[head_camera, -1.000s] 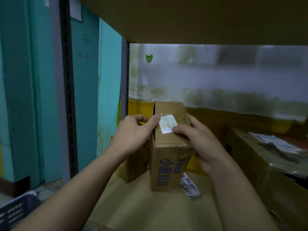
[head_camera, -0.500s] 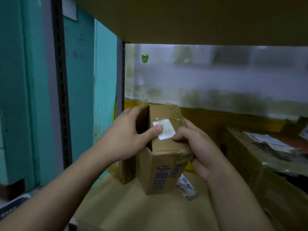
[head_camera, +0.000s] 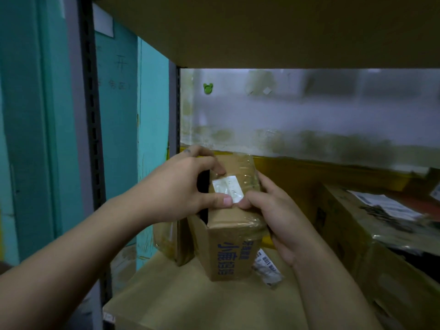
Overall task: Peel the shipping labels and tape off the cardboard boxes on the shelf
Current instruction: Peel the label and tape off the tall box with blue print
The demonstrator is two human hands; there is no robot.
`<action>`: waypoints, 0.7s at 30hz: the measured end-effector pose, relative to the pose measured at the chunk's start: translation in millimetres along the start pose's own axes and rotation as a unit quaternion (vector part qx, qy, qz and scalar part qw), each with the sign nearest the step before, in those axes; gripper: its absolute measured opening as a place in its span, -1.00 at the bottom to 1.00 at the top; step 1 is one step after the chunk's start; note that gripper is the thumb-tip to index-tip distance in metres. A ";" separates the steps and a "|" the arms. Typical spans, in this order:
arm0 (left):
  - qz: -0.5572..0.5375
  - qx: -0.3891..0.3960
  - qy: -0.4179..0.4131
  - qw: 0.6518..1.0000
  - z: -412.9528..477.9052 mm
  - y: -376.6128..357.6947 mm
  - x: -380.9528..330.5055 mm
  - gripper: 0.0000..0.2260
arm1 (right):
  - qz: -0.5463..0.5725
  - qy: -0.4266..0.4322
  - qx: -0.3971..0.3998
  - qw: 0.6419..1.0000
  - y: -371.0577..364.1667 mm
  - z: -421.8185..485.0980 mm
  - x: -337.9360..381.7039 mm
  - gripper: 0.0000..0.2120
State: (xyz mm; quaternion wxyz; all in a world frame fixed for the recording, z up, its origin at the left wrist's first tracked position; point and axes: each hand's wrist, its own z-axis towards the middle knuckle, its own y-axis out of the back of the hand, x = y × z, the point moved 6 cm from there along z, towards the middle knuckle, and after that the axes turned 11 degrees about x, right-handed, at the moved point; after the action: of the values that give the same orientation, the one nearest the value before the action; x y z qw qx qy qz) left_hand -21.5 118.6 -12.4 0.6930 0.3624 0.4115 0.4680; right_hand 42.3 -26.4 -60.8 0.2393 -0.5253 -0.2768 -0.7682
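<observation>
Tilted small box (head_camera: 228,253) sits near the shelf's (head_camera: 190,301) back-left corner, close to the post (head_camera: 91,115). Left hand (head_camera: 176,186) grips its top-left edge, thumb on the white label (head_camera: 227,188). Right hand (head_camera: 281,210) wraps the right side, fingertip at the label's corner. Bare shelf in front. Big box (head_camera: 345,234) crowds the right edge, cut off. Barcode scrap (head_camera: 266,265) half hidden. Label print unreadable.
</observation>
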 end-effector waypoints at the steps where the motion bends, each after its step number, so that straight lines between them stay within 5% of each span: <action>1: 0.014 -0.001 -0.002 1.000 0.6 0.8 0.0 -0.32 | -0.012 0.001 -0.013 1.000 -0.4 0.2 0.9 -0.54; 5: 0.073 -0.027 0.000 0.997 10.2 3.8 3.6 -0.47 | -0.124 -0.009 -0.126 0.984 6.1 5.0 5.4 -0.28; 15: 0.113 0.065 -0.023 0.991 48.3 8.5 -7.1 -0.63 | -0.237 0.025 -0.170 0.956 8.5 10.8 8.7 -0.34; 21: 0.110 -0.014 -0.096 0.989 49.9 2.7 -5.0 -0.85 | -0.338 0.045 -0.206 0.917 10.2 5.9 8.8 -0.43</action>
State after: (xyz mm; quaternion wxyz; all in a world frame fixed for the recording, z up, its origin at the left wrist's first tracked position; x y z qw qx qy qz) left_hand 21.9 108.8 11.1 0.6783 0.4394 0.2942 0.5102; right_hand 50.0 -30.5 -49.0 -0.1357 -0.4034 -0.2621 -0.8661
